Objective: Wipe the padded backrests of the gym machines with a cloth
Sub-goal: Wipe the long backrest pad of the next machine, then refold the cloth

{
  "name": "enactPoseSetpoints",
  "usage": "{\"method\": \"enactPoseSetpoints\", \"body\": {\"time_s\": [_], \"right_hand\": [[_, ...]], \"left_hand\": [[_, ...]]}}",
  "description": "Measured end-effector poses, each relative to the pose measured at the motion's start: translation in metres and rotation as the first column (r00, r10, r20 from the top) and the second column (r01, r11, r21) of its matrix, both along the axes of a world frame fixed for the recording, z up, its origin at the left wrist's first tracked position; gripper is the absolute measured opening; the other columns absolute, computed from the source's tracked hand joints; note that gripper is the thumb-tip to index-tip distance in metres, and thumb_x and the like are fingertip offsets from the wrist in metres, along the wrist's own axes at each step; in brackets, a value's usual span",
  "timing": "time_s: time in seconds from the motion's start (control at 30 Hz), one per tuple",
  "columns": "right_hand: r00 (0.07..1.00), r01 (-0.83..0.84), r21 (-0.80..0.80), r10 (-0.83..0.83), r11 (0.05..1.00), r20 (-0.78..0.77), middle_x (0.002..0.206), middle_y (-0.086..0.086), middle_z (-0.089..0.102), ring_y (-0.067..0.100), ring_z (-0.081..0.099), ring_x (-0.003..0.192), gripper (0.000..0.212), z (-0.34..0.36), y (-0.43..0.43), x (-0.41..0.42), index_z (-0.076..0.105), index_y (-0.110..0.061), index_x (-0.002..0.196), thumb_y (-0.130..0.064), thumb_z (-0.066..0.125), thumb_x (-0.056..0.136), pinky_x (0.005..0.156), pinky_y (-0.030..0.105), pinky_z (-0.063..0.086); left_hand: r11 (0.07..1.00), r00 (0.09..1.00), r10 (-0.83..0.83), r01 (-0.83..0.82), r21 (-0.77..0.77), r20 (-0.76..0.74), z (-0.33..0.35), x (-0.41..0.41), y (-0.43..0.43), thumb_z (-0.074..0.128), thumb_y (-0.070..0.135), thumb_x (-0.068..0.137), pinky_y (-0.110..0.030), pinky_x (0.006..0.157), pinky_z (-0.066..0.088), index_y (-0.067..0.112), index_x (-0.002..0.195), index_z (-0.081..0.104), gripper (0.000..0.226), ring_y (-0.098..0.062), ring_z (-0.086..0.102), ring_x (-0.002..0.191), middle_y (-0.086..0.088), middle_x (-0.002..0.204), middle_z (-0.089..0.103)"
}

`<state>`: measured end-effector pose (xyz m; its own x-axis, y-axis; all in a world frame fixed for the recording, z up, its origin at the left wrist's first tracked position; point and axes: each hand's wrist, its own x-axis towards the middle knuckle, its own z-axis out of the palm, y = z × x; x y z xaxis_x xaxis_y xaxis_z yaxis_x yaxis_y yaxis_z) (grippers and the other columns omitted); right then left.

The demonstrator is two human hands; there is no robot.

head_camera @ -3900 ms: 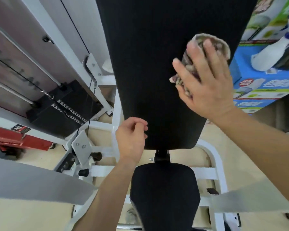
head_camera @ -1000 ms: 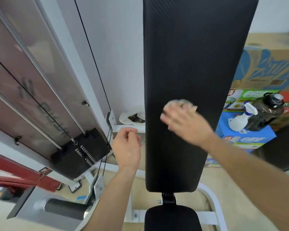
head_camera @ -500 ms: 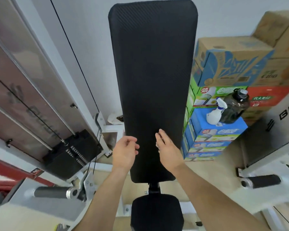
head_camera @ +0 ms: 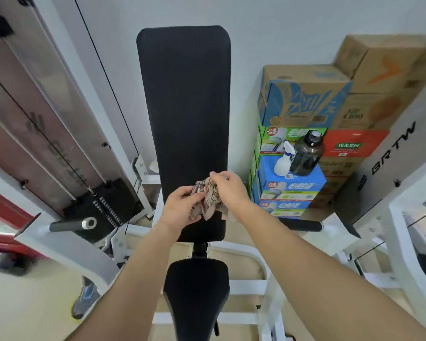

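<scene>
Head view: your cloth [head_camera: 208, 196] hangs bunched in front of the lower part of the black backrest [head_camera: 185, 107]. Your left hand [head_camera: 180, 210] grips its near side and your right hand [head_camera: 229, 190] pinches its top. Below the backrest sits the seat pad [head_camera: 194, 291]. To the right, a spray bottle [head_camera: 283, 161] and a dark jug [head_camera: 305, 153] stand on stacked boxes [head_camera: 303, 94].

A pale floor [head_camera: 27, 299] is seen well below the fingers [head_camera: 218, 177]. A white machine frame [head_camera: 241, 284] is stood on it beneath them, and a shoe [head_camera: 84, 301] is planted down to their left. Cardboard boxes [head_camera: 303, 99] are stacked to their right. A spray bottle [head_camera: 283, 163] and a dark jug [head_camera: 305, 153] are set side by side on a blue box [head_camera: 266, 171].
</scene>
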<state>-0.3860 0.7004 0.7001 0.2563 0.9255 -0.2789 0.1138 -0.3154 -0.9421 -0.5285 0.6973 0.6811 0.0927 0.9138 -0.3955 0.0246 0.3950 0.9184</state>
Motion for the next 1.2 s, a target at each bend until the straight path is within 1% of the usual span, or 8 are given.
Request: {"method": "enactPoseSetpoints", "body": {"time_s": [0.13, 0.27, 0.47, 0.6, 0.77, 0.9, 1.03, 1.2], "right_hand": [[0.996, -0.055, -0.155, 0.042, 0.986, -0.084, 0.105, 0.007, 0.068, 0.022, 0.07, 0.089, 0.039, 0.014, -0.04, 0.021, 0.059, -0.019, 0.116, -0.05, 0.062, 0.092, 0.054, 0.026, 0.057], [0.999, -0.034, -0.181, 0.028, 0.983, -0.038, 0.102, 0.006, 0.068, 0.021, 0.069, 0.078, 0.011, 0.008, -0.087, 0.044, 0.061, -0.022, 0.103, -0.031, 0.061, 0.098, 0.06, 0.03, 0.057], [0.966, -0.007, -0.235, -0.054, 0.972, -0.253, 0.105, 0.009, 0.071, 0.031, 0.072, 0.096, 0.024, -0.003, -0.169, 0.055, 0.066, -0.02, 0.109, -0.039, 0.059, 0.097, 0.072, 0.043, 0.062], [0.98, -0.031, -0.203, -0.01, 0.979, -0.198, 0.101, 0.008, 0.074, 0.023, 0.073, 0.087, 0.029, -0.012, -0.221, 0.076, 0.065, -0.017, 0.118, -0.029, 0.069, 0.092, 0.072, 0.037, 0.061], [0.986, -0.027, -0.186, -0.004, 0.982, -0.168, 0.085, 0.002, 0.073, 0.016, 0.071, 0.074, 0.01, -0.015, -0.269, 0.117, 0.069, -0.021, 0.101, -0.019, 0.072, 0.092, 0.063, 0.033, 0.059], [0.992, 0.005, -0.202, -0.03, 0.979, -0.122, 0.095, 0.01, 0.071, 0.02, 0.071, 0.079, 0.026, -0.025, -0.302, 0.152, 0.062, -0.011, 0.109, -0.025, 0.074, 0.091, 0.062, 0.035, 0.06], [0.994, -0.006, -0.203, -0.017, 0.979, -0.11, 0.099, 0.009, 0.072, 0.019, 0.07, 0.083, 0.032, -0.036, -0.344, 0.197, 0.063, -0.012, 0.111, -0.031, 0.076, 0.089, 0.068, 0.036, 0.061], [0.98, -0.119, -0.213, 0.08, 0.97, -0.183, 0.096, 0.002, 0.07, 0.017, 0.07, 0.089, 0.029, -0.056, -0.412, 0.265, 0.067, -0.02, 0.117, -0.011, 0.073, 0.09, 0.084, 0.039, 0.06]], "left_hand": [[0.997, 0.999, 0.028, -0.025, 0.079, -0.035, 0.02, 0.004, -0.023, 0.067, 0.016, 0.093, -0.034, 0.068, 0.059, 0.018, 0.109, 0.065, 0.016, -0.02, 0.069, 0.092, -0.008, 0.103, 0.07], [0.996, 0.99, 0.074, -0.08, 0.045, 0.118, 0.024, 0.01, -0.056, 0.065, 0.01, 0.092, -0.037, 0.071, 0.057, 0.017, 0.104, 0.065, 0.014, -0.022, 0.066, 0.092, -0.008, 0.105, 0.068], [0.958, 0.941, -0.284, 0.287, 0.013, 0.184, 0.003, 0.029, -0.125, 0.064, 0.01, 0.091, -0.034, 0.071, 0.056, 0.014, 0.108, 0.069, 0.018, -0.023, 0.067, 0.09, -0.013, 0.101, 0.072], [0.926, 0.925, -0.377, 0.375, 0.054, 0.051, -0.002, 0.057, -0.166, 0.068, 0.008, 0.091, -0.04, 0.088, 0.057, 0.012, 0.116, 0.069, 0.026, -0.023, 0.069, 0.093, -0.015, 0.11, 0.073], [0.891, 0.891, -0.445, 0.451, 0.063, -0.087, -0.013, 0.09, -0.208, 0.075, 0.013, 0.086, -0.038, 0.074, 0.054, 0.008, 0.115, 0.066, 0.03, -0.022, 0.066, 0.086, -0.013, 0.115, 0.071], [0.905, 0.902, -0.419, 0.424, 0.039, -0.1, -0.018, 0.129, -0.241, 0.074, 0.009, 0.088, -0.04, 0.073, 0.055, 0.0, 0.119, 0.06, 0.036, -0.03, 0.068, 0.088, -0.021, 0.114, 0.07], [0.914, 0.908, -0.383, 0.399, 0.07, -0.172, -0.032, 0.173, -0.28, 0.077, 0.01, 0.085, -0.021, 0.051, 0.053, 0.002, 0.117, 0.061, 0.037, -0.02, 0.067, 0.077, -0.016, 0.107, 0.073], [0.936, 0.927, -0.338, 0.349, 0.043, -0.164, -0.058, 0.237, -0.352, 0.075, 0.005, 0.086, -0.02, 0.058, 0.052, 0.004, 0.109, 0.06, 0.028, -0.016, 0.069, 0.076, -0.014, 0.1, 0.072]]}}
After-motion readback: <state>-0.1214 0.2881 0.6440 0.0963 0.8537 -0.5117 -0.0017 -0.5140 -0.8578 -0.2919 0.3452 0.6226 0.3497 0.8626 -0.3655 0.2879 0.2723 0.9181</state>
